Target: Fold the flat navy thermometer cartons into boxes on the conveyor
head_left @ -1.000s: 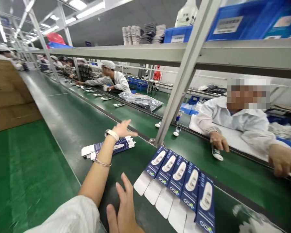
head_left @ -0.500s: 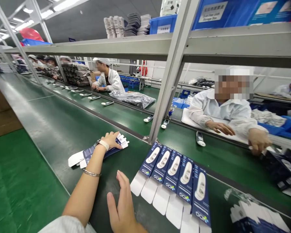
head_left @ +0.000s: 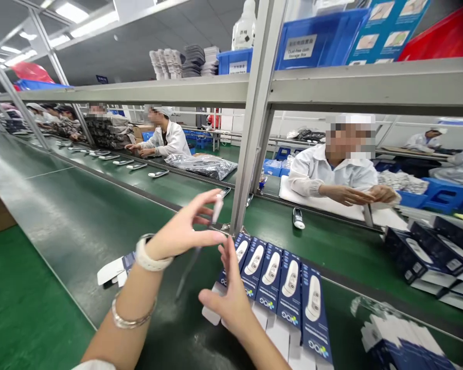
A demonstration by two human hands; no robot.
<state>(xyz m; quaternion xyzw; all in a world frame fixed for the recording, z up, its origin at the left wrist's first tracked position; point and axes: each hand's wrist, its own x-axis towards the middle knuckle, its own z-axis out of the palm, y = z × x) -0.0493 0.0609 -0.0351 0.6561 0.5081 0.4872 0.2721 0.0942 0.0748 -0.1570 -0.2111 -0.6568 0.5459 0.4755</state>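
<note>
My left hand (head_left: 189,228) grips what looks like a thin flat box (head_left: 217,208), seen edge-on and blurred, with a white end sticking up by the fingertips. My right hand (head_left: 233,295) is open, palm turned left, its fingertips close to my left thumb. It partly covers the left end of a row of several blue boxes (head_left: 291,288) printed with a white device, their white flaps open toward me. Behind my left forearm lies a pile of flat blue and white boxes (head_left: 113,270), mostly hidden.
A metal post (head_left: 250,133) rises just beyond the box row and carries a shelf (head_left: 351,85). White devices (head_left: 298,218) lie on the far green belt. A person in white (head_left: 332,169) works opposite. More boxes (head_left: 405,334) stand at the lower right.
My left hand has lifted off the flat pile and moved right with a thin item in it. My right hand has moved up and right to the row. The view has shifted slightly.
</note>
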